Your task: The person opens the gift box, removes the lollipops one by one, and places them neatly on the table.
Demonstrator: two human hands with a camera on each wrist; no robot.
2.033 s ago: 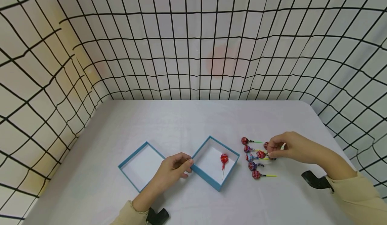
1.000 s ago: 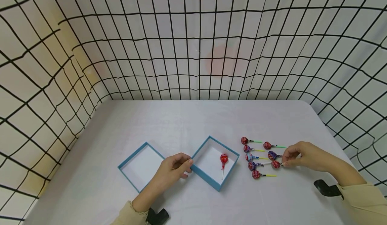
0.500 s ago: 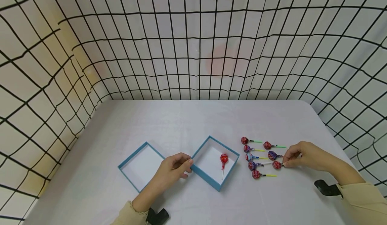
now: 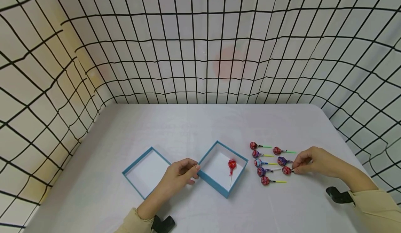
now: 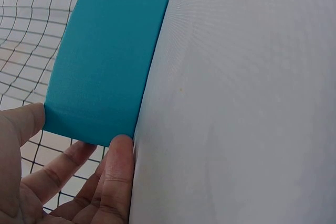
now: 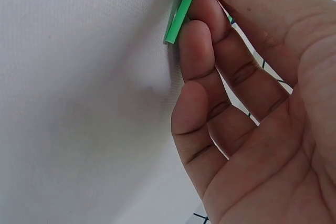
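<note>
My left hand (image 4: 181, 173) grips the left corner of an open blue box (image 4: 213, 183), thumb and fingers at its edge. Inside the box lies a red lollipop (image 4: 232, 164) with a white stick. In the left wrist view the box's plain blue side (image 5: 107, 61) stands between the thumb and the other fingers. My right hand (image 4: 319, 161) pinches a red-wrapped lollipop (image 4: 286, 170) close behind its head, down at the table. The right wrist view shows a green stick (image 6: 182, 14) coming out between the fingers; the candy head is hidden there.
Several wrapped lollipops stand in a column, the lowest a red one (image 4: 265, 180) with a yellow stick. Beside the right hand lie a red lollipop (image 4: 277, 150) and a purple one (image 4: 282, 161). The blue lid (image 4: 131, 179) lies left of the box. Black netting (image 4: 206, 59) surrounds the white table (image 4: 188, 121).
My right hand has moved right and nearer the body with its lollipop, setting it below the purple one; over the last second it barely moves. The left hand and box have stayed put.
</note>
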